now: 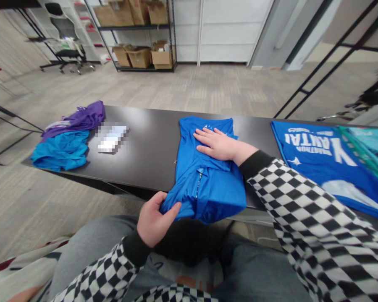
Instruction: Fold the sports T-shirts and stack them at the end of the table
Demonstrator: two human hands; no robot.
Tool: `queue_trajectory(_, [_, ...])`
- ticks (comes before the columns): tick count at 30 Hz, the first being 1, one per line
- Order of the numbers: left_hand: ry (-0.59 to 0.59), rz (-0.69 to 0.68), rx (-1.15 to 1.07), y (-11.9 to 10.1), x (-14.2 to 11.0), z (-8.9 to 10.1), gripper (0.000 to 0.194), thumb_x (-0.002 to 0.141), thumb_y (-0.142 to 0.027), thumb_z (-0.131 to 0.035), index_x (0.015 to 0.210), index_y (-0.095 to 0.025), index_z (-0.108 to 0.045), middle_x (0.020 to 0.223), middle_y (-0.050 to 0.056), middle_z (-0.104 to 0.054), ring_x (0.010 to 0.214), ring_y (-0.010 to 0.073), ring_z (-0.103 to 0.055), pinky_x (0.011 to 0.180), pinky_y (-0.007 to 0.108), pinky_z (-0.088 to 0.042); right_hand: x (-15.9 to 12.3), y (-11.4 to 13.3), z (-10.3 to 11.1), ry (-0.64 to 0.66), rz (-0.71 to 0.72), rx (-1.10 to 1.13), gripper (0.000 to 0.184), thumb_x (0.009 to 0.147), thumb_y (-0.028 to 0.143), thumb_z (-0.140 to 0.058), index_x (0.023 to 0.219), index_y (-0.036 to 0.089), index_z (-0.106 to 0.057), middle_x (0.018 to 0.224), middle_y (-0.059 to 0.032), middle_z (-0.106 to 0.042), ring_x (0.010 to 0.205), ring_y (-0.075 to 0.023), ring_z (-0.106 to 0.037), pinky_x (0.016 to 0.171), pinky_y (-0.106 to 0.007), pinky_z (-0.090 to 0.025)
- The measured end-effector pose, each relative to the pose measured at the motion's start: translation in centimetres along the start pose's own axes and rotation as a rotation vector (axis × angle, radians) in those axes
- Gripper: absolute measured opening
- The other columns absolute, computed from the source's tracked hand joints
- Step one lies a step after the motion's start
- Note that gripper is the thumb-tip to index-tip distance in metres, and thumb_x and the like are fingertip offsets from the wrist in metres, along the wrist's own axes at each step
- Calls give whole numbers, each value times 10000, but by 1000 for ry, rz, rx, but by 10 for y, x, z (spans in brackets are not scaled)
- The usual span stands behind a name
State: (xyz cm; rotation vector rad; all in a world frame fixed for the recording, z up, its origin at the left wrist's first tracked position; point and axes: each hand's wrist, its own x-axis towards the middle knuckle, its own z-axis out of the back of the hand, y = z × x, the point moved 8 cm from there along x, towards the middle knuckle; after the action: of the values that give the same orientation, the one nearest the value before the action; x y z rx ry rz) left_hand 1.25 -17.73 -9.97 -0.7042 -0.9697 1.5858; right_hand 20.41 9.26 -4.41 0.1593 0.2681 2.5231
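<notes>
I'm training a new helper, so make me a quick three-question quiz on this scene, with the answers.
1. True or false: the right hand lies on the blue garment.
2. The left hand: A) hangs empty; B) grips the garment's near side; C) lies under the right hand.
3. What colour is the crumpled cloth on the near side of the purple cloth, at the left end of the table?

Key: 1 true; 2 B; 3 blue.

We have bright light, with glare on the worktop point(145, 155) left of centre. We see stretched edges.
</notes>
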Motion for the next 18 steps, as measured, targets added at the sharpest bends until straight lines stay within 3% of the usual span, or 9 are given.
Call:
queue_trajectory(4, [-204,-222,227,-33,-6,32,179,1017,-273,-703,852,-234,-647,708,-45,-648,632,131,-605,660,246,-491,0,-2,-1,-9,4,-4,741,1154,653,-440,1813,315,-409,1869,-83,-338,1728,-441,-310,1393,-738,-228])
queue_trajectory(7, [-164,-441,392,-71,-23,29,71,1025,-225,-686,957,-238,-699,830,-3,-756,734,174,-715,753,286,-543,1,-2,-1,3,-6,-2,746,1152,659,-436,1814,314,-407,1871,-83,-332,1730,-441,-306,1393,-739,-225])
queue_trajectory(9, [20,-484,494,-86,-38,7,83,1063,-245,-647,1015,-247,-716,898,28,-795,804,211,-766,785,317,-566,2,-2,-1,20,-19,-4,752,1149,659,-437,1812,305,-411,1875,-83,-322,1733,-442,-296,1396,-736,-220])
queue_trajectory(11, [301,-421,588,-82,-57,-27,130,1087,-263,-595,1085,-260,-725,936,45,-811,830,236,-791,767,334,-583,2,-2,-1,29,-27,-8,758,1148,657,-436,1812,292,-413,1877,-87,-315,1736,-443,-286,1399,-733,-213])
queue_trajectory(15, [926,-208,798,-35,-106,-87,213,1032,-403,-650,1105,-235,-759,964,125,-838,863,348,-832,728,410,-631,2,-1,-1,17,-15,-8,760,1151,665,-419,1812,290,-411,1874,-92,-323,1737,-445,-283,1394,-747,-212])
queue_trajectory(17, [1139,-148,865,-13,-122,-98,265,988,-458,-680,1011,-217,-787,962,173,-842,882,408,-838,732,466,-645,2,-2,-1,14,-13,-7,759,1151,672,-416,1813,300,-409,1874,-86,-326,1736,-442,-288,1395,-745,-212])
queue_trajectory(18, [1185,-146,867,-8,-123,-99,272,974,-467,-689,972,-216,-795,954,180,-842,884,416,-839,736,477,-644,2,-2,-1,15,-15,-7,758,1151,675,-417,1812,305,-410,1874,-82,-327,1736,-439,-290,1396,-741,-212])
